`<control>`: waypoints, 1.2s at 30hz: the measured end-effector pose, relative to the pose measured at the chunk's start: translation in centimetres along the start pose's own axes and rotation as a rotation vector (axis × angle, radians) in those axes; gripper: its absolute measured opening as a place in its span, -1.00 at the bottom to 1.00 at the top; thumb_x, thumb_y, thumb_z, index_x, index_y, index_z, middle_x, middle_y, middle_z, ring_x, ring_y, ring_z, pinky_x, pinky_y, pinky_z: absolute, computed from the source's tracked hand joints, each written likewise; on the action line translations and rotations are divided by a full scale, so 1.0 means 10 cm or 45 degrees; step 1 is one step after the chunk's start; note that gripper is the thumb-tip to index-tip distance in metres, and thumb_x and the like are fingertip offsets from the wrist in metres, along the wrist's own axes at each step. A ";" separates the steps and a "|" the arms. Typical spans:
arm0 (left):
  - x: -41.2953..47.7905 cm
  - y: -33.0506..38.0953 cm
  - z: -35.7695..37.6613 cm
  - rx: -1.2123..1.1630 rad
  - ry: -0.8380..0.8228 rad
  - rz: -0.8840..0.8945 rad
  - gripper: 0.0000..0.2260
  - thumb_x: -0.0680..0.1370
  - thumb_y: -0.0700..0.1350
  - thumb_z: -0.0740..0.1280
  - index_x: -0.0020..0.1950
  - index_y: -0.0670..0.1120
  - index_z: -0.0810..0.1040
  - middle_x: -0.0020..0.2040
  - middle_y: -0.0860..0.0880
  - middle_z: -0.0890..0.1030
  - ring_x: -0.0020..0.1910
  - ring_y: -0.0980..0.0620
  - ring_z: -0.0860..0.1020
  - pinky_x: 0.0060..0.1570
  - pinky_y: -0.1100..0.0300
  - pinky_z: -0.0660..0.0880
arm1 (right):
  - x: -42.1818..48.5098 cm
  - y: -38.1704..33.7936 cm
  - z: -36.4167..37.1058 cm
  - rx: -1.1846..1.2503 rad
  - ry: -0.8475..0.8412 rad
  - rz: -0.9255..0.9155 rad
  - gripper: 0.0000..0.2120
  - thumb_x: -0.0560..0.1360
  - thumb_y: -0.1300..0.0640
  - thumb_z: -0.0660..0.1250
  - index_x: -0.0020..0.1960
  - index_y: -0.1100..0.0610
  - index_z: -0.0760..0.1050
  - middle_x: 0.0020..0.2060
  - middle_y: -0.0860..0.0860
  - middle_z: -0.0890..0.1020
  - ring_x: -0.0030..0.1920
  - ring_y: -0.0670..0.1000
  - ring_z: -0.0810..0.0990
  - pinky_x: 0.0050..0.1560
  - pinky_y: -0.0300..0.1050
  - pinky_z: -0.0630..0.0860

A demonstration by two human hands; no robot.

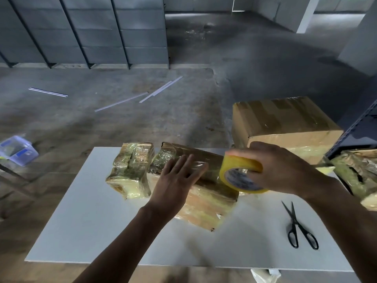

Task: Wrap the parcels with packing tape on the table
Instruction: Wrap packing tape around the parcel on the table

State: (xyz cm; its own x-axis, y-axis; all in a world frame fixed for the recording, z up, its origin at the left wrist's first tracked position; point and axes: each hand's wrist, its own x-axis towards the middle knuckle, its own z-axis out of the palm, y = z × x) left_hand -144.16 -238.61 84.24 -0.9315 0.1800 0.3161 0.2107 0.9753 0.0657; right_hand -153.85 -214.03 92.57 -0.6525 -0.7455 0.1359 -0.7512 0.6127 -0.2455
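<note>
I see the long parcel lying centred on the table, my left hand pressing flat on it, fingers straight. My right hand grips the tape roll at its right end. Scissors lie near right.

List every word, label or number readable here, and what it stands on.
Tape roll core label: dark print, too blurred to read.
Plastic box at left: blue labels, too small to read.
Parcels and large carton: no print visible.
</note>
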 end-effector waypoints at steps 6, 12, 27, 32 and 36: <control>-0.05 -0.08 0.01 0.027 0.023 0.034 -0.46 0.47 -0.33 0.12 0.42 -0.01 0.44 0.37 -0.24 0.45 0.36 -0.27 0.42 0.32 -0.20 0.33 | -0.11 0.17 0.03 -0.184 -0.175 0.069 -0.43 0.38 -0.04 0.29 0.35 -0.37 0.28 -0.11 -0.17 0.43 -0.13 -0.04 0.50 -0.30 -0.25 0.28; -0.03 -0.07 0.00 0.093 -0.168 0.042 -0.37 0.57 -0.25 0.24 0.55 0.10 0.09 0.55 -0.18 0.10 0.54 -0.18 0.05 0.49 -0.11 -0.01 | -0.16 0.28 0.19 -0.148 -0.193 0.130 -0.41 0.40 0.00 0.32 0.36 -0.36 0.28 -0.13 -0.16 0.40 -0.11 -0.02 0.49 -0.23 -0.19 0.33; 0.05 0.55 0.00 0.112 -0.013 0.183 -0.55 0.38 -0.29 0.41 0.28 -0.21 0.56 0.27 -0.20 0.55 0.27 -0.16 0.52 0.12 -0.08 0.54 | -0.35 0.38 0.45 0.186 -0.167 0.164 -0.36 0.44 0.09 0.34 0.42 -0.30 0.21 -0.15 -0.24 0.32 -0.03 -0.06 0.46 -0.26 -0.37 0.32; 0.06 0.72 0.05 0.250 -0.167 0.163 -0.43 0.36 -0.20 0.32 0.39 -0.13 0.46 0.31 -0.37 0.46 0.30 -0.35 0.44 0.15 -0.28 0.47 | -0.41 0.50 0.58 0.257 -0.107 0.174 -0.29 0.41 0.18 0.33 0.40 -0.35 0.19 -0.11 -0.23 0.31 -0.03 -0.11 0.39 -0.16 -0.35 0.37; 0.10 0.70 0.08 0.240 -0.244 0.130 -0.33 0.50 -0.21 0.27 0.57 -0.06 0.07 0.50 -0.40 0.10 0.49 -0.38 0.08 0.40 -0.32 0.12 | -0.43 0.52 0.59 0.189 -0.096 0.152 -0.33 0.44 0.07 0.31 0.41 -0.38 0.11 -0.13 -0.21 0.29 -0.04 -0.09 0.41 -0.18 -0.32 0.39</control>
State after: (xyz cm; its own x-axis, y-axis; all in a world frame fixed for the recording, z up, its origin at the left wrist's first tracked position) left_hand -143.85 -231.50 84.25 -0.9511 0.2818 0.1261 0.2642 0.9543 -0.1398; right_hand -154.36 -209.14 85.01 -0.7228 -0.6906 0.0267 -0.6422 0.6569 -0.3950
